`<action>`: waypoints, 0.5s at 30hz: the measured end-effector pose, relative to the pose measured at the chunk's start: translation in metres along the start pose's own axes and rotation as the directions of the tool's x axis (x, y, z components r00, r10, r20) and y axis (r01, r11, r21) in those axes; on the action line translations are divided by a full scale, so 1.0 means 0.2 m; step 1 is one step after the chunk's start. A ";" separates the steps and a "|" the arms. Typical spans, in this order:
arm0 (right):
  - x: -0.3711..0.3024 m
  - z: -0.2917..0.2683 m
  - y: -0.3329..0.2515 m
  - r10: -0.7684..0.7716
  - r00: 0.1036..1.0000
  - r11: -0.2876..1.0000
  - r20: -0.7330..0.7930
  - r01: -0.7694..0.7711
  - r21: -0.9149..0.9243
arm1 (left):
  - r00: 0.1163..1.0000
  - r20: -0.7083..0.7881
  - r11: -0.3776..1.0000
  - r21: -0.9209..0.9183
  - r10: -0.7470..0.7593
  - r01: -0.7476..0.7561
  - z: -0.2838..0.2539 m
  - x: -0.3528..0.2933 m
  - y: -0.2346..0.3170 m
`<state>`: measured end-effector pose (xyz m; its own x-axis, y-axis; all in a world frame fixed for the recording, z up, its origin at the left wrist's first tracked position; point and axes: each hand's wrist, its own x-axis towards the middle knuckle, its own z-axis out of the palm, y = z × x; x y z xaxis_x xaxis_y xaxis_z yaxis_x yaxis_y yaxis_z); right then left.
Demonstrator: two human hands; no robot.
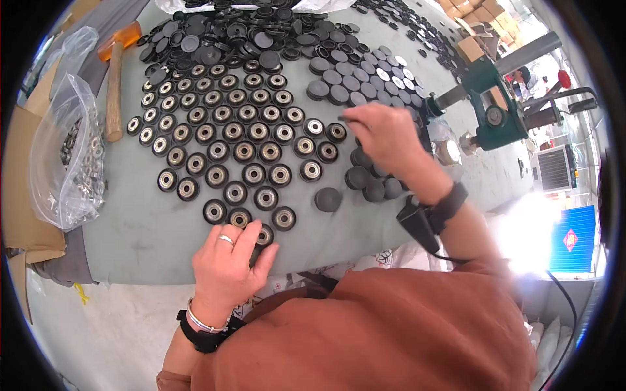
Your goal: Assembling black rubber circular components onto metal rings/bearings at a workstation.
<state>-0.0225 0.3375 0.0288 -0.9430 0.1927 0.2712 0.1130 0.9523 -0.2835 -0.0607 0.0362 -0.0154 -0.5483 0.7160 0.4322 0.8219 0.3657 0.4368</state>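
Note:
Many black rollers [244, 152] with metal bearing centres lie in loose rows across the table. At the near end of these rows, my left hand [227, 266] has its thumb and fingers around one black roller [263, 235], which still rests on the table. Farther right, my right hand [386, 138] pinches the edge of a dark disc [344, 118], mostly seen edge-on, above the right side of the rows. Below that hand several flat black discs [373, 189] lie grouped, and one single disc [328, 200] sits apart from them.
A heap of black round parts [248, 36] covers the far side, with flat discs [338, 77] stacked beside it. To the right stands a green press [492, 107]. On the left are a mallet [115, 85], a clear bag of metal parts [77, 156] and a cardboard box [19, 215].

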 end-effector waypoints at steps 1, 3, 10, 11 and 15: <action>-0.05 0.05 0.01 -0.065 0.996 0.997 -0.066 0.062 -0.045 | 1.000 -0.007 1.000 0.000 0.009 -0.009 0.00 0.00 0.00; -0.09 0.08 -0.03 -0.134 0.983 0.988 -0.127 0.123 -0.092 | 1.000 -0.002 1.000 -0.003 0.013 -0.013 0.00 0.00 0.00; -0.16 0.12 -0.07 -0.317 0.948 0.877 -0.017 0.286 -0.387 | 1.000 -0.004 1.000 -0.001 0.017 -0.017 -0.02 0.00 0.00; -0.18 0.12 -0.08 -0.304 0.953 0.877 0.004 0.281 -0.390 | 1.000 0.021 1.000 0.008 0.012 -0.012 -0.02 0.00 0.00; -0.17 0.10 -0.07 -0.274 0.960 0.892 0.064 0.278 -0.356 | 1.000 -0.003 1.000 0.001 -0.001 0.001 -0.02 0.00 0.01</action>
<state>0.0010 0.3122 0.0057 -0.9559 -0.0910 0.2794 -0.0501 0.9874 0.1502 -0.0597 0.0344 -0.0123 -0.5497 0.7139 0.4338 0.8213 0.3670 0.4367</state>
